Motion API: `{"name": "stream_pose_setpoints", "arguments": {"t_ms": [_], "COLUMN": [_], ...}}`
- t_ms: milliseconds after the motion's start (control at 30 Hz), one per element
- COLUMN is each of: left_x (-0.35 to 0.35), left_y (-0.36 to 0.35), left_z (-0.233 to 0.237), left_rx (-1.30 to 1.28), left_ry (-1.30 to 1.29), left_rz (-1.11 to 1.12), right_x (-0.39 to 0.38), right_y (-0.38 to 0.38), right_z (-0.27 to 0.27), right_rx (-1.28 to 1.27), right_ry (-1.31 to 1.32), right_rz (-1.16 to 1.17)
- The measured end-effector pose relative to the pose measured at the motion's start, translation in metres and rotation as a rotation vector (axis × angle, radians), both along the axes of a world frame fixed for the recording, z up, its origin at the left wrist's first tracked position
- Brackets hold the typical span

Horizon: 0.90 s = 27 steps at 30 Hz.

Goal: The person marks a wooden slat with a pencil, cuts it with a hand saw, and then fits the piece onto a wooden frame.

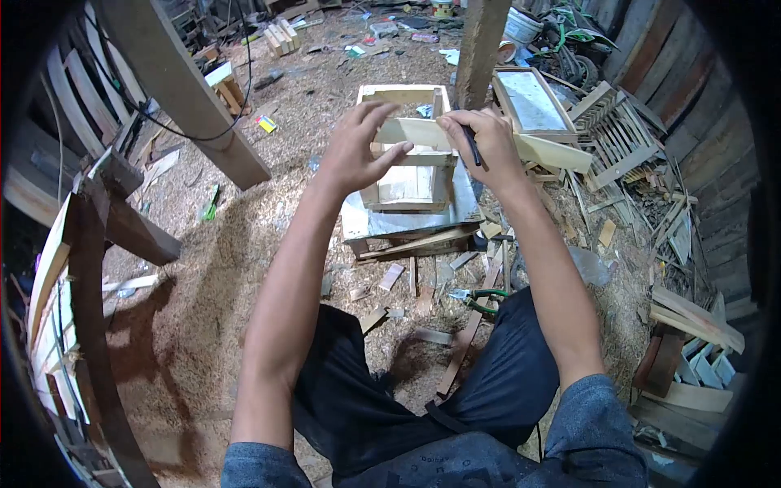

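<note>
My right hand (488, 142) is closed around a slim black pen-like stick (469, 146), its fingers also against a long pale wooden strip (553, 153). The strip lies across a wooden box frame (407, 193) and sticks out to the right. At the strip's left end hovers my left hand (354, 154), fingers and thumb spread, over the frame's left side. Beneath the frame is a low stand with a whitish top (355, 221).
Green-handled pliers (482, 301) lie among wood offcuts (391, 276) before my knees. Wooden posts (187, 89) rise on both sides of the stand. A shallow framed tray (533, 98) and slatted wood pieces (614, 134) sit to the right. Shavings cover the floor.
</note>
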<state>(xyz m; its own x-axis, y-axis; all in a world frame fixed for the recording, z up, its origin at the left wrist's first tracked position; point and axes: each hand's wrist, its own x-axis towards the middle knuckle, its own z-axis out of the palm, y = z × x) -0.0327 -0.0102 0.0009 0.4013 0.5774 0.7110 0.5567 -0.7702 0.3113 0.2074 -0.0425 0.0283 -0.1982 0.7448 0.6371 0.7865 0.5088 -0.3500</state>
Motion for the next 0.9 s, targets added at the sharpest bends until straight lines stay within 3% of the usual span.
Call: {"name": "stream_pose_setpoints", "arguments": {"t_ms": [33,133,300,400,433,600,667,700,733,800,900], "left_x": [0.004,0.004,0.002,-0.003,-0.003,-0.001,0.010,0.009,0.017,0.023,0.028], "left_y": [-0.003,-0.002,-0.016,-0.021,-0.021,-0.017,-0.013,-0.013,-0.012,-0.013,0.001], "left_z": [0.007,0.012,0.001,-0.006,-0.005,-0.004,-0.004,0.001,0.001,-0.002,-0.006], "left_rx": [-0.075,-0.024,-0.165,-0.222,-0.226,-0.346,-0.149,-0.119,-0.121,-0.109,-0.271], "left_ry": [-0.017,0.096,-0.004,-0.088,-0.072,-0.071,-0.173,0.065,0.063,0.418,0.415], "left_rz": [-0.019,-0.054,-0.013,-0.021,-0.020,0.016,0.004,0.057,0.034,0.143,0.145], "right_x": [0.003,0.020,0.038,0.041,0.041,0.040,0.045,0.047,0.051,0.057,0.065], "right_y": [-0.009,-0.008,-0.021,-0.028,-0.033,-0.033,-0.030,-0.030,-0.027,-0.025,-0.008], "right_z": [0.013,0.008,0.000,-0.009,-0.009,-0.013,-0.014,-0.015,-0.018,-0.025,-0.027], "right_rx": [-0.119,-0.165,-0.315,-0.152,-0.160,-0.132,-0.038,-0.036,-0.060,-0.145,-0.160], "right_ry": [0.111,0.150,0.076,0.060,-0.084,-0.169,-0.124,-0.124,-0.130,-0.135,-0.117], "right_rz": [0.080,0.194,0.283,0.335,0.239,0.140,0.133,0.105,0.097,0.070,0.102]}}
